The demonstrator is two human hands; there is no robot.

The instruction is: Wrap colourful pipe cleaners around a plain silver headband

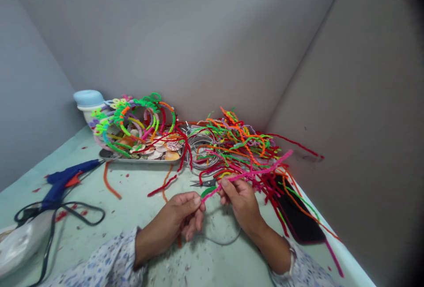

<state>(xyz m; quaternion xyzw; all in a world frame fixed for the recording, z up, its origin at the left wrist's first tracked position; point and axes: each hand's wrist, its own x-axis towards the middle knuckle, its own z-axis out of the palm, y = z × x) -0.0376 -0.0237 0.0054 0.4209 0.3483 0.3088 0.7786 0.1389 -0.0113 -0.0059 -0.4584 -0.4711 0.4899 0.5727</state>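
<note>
A pink pipe cleaner (pixel 253 174) stretches between my two hands, its far end sticking out up to the right. My left hand (pixel 185 212) pinches its near end between thumb and fingers. Further along it, my right hand (pixel 241 201) closes its thumb and fingertips on the stem. Just behind the stem a short green piece (pixel 208 191) shows, and I cannot tell what it belongs to. Small dark scissors (pixel 204 183) lie beyond my hands, partly hidden. Under them curves a thin grey wire (pixel 228 243), whose upper part is hidden.
A heap of coloured pipe cleaners (pixel 245 137) lies behind, beside coiled metal hoops (pixel 203 148). A metal tray (pixel 142 160) holds shells and wrapped headbands (pixel 155 110). Leftward are a blue glue gun (pixel 62 181) with its cord and a blue-lidded container (pixel 89 99). A phone (pixel 303 216) lies right.
</note>
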